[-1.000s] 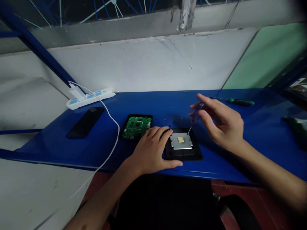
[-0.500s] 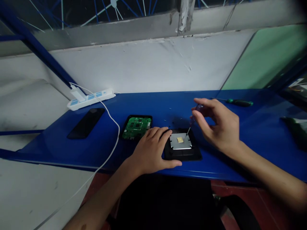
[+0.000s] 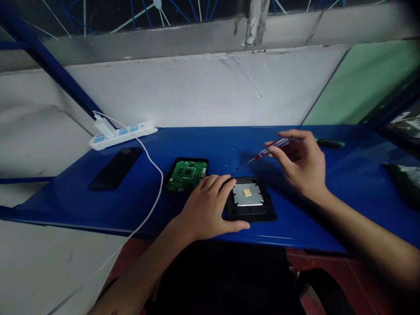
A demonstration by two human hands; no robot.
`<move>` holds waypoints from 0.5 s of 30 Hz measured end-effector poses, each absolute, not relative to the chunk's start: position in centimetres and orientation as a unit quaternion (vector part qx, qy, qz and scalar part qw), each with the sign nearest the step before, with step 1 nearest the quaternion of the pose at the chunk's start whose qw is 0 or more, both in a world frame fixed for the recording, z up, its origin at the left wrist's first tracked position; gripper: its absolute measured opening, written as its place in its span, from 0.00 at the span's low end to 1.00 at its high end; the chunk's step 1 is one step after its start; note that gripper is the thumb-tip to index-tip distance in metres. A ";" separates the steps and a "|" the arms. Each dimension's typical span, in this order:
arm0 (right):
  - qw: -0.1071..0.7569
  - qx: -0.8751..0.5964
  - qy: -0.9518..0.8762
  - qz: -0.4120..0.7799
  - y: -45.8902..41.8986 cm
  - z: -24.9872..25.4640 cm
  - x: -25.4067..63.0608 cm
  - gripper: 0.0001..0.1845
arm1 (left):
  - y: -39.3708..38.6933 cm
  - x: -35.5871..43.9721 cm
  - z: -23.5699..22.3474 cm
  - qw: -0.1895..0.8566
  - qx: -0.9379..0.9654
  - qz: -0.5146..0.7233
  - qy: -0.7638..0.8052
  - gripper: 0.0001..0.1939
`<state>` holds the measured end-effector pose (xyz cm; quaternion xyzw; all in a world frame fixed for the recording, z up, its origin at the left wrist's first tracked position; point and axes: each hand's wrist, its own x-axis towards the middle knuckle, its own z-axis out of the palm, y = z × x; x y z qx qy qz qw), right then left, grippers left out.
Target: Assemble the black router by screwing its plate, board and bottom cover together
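My left hand lies on the left side of a black square device shell, fingers curled over its edge and thumb along its front. Inside the shell sits a silver metal plate with a small yellow pad in its middle. My right hand is lifted above and to the right of the shell and pinches a thin screwdriver, whose tip points left and down, clear of the plate. A second black shell with a green circuit board lies just left of my left hand.
On the blue shelf lie a dark phone, a white power strip with a white cable hanging over the front edge, a green-handled screwdriver behind my right hand, tiny screws near the shell, and a dark bag at far right.
My right hand lifted the screwdriver off the plate's top right corner and swung it up and to the right, now nearly level. My left hand stayed on the shell.
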<state>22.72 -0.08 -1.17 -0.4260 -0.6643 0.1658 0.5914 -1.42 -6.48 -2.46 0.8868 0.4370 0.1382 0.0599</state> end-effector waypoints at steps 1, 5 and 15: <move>0.588 -0.429 -0.664 0.174 0.0 -1.3 22.7 0.19 | -6.5 -1.4 -2.5 0.057 0.887 0.141 0.436 0.50; 0.579 -0.437 -0.665 0.178 0.2 -1.8 22.6 0.19 | -6.4 -1.5 -2.9 0.050 0.890 0.153 0.427 0.50; 0.572 -0.438 -0.667 0.192 0.4 -2.1 22.5 0.20 | -6.5 -1.4 -3.0 0.044 0.891 0.163 0.422 0.51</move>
